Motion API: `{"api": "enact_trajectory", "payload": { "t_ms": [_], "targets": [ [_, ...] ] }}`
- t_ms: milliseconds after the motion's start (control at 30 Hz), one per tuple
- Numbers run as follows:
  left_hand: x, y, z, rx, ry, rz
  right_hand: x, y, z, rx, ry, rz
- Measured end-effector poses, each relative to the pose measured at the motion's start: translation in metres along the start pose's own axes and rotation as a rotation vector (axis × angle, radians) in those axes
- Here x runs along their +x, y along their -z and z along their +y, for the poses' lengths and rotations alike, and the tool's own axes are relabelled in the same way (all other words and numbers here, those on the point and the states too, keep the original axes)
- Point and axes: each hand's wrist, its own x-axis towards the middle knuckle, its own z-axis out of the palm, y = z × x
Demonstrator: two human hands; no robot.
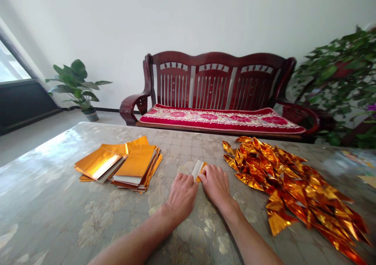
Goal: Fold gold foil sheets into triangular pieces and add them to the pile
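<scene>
Low in the centre of the frame, a small strip (196, 169) of gold and white paper lies on the table (123, 233), between the two hands, probably so both can reach it and the tabletop backs the pressure. The right hand (216, 182) is closed on its right end, thumb over the gold, seemingly to steady it; the left hand (182, 190) curls against its near left edge, gripping or only pressing, I cannot tell. Flat sheets (133, 161) at centre left and shaped pieces (279, 175) at lower right flank them, likely kept apart to leave working room.
</scene>
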Motion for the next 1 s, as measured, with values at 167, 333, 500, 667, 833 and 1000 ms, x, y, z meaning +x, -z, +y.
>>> {"api": "enact_trajectory", "payload": {
  "t_ms": [167,333,500,667,833,1000],
  "targets": [
    [-0.002,0.003,0.001,-0.037,-0.011,0.022,-0.003,0.001,0.004,0.050,0.055,0.026],
    [0.003,0.000,-0.005,-0.090,-0.022,0.049,-0.004,0.000,0.007,0.121,0.080,0.050],
    [0.011,-0.007,-0.014,-0.200,-0.080,0.011,-0.003,0.002,0.010,0.138,0.110,0.064],
    [0.017,-0.010,-0.017,-0.196,-0.067,-0.028,0.000,0.004,0.016,0.175,0.141,0.051],
    [0.022,-0.012,-0.019,-0.275,-0.019,-0.017,0.002,0.007,0.017,0.179,0.157,0.058],
    [0.021,-0.015,-0.016,-0.407,0.004,-0.044,0.001,0.011,0.014,0.195,0.156,0.028]
  ]
}}
